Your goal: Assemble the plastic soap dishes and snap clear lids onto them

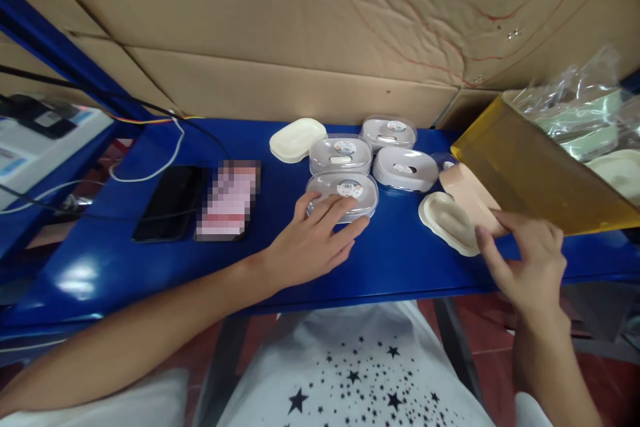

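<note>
My left hand [317,237] lies with its fingers spread over the front edge of a clear-lidded oval soap box [367,197] that bears a round barcode label. Behind it stand more such boxes: one soap box [325,157], another soap box [373,130] at the back, and a third soap box [405,169] to the right. My right hand [525,257] pinches the near end of a smooth peach-coloured piece [473,193], curved at its far end; its exact kind is unclear. Beside that piece is a cream oval dish [447,220], with a wavy rim.
Another cream dish [297,139] lies at the back. A yellow-brown bin [555,173] on the right holds dishes and clear plastic bags [575,100]. Two phones, a dark phone [167,203] and a lit phone [227,200], lie left on the blue table [280,280], near cables.
</note>
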### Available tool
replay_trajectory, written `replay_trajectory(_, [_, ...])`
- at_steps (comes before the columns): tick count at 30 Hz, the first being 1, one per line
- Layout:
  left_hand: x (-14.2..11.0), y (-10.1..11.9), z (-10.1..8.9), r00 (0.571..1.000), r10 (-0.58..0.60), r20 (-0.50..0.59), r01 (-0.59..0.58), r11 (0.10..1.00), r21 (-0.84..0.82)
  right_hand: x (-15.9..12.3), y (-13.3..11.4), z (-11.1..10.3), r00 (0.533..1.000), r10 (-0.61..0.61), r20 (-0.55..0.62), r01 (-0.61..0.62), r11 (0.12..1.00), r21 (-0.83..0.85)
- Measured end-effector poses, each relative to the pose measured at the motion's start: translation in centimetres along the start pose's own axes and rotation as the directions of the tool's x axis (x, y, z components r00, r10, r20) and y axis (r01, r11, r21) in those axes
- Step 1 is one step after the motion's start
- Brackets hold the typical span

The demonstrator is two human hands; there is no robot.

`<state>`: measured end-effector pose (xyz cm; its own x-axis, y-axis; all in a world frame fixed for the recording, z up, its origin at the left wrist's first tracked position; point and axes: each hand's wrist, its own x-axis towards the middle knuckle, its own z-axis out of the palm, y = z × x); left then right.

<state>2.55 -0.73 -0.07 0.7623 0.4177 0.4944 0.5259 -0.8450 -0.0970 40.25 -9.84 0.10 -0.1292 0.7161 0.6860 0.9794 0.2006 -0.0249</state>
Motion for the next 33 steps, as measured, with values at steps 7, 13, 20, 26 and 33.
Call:
replay_trajectory(7, [-0.1,0.4,0.1,0.997,0.069,0.021,-0.067,0.992,-0.107,-3.5,-0.3,1.4,0.992,0.032,0.123,-0.053,0.985,0.166])
replay_trajectory(13, [-0.1,0.6,-0.1,0.989,0.138,0.045,-0.132,0.983,-0.126,-3.2,-1.6,1.1,0.982,0.048,0.181,-0.103,0.946,0.308])
replay_trajectory(20, [-0.2,0.5,-0.1,0.967,0.229,0.113,-0.205,0.961,-0.188,-1.3,-3.1,0.7,0.98,-0.043,0.193,-0.046,0.898,0.438])
replay_trajectory(26, [-0.2,0.5,0.0,0.959,0.244,0.144,-0.214,0.957,-0.195,3.8,2.3,2.9,0.994,0.091,0.059,-0.099,0.981,0.165])
replay_trajectory(33, [-0.2,0.6,0.1,0.958,0.269,0.102,-0.243,0.946,-0.213,7.0,4.2,6.1,0.974,0.082,0.212,-0.098,0.993,0.067])
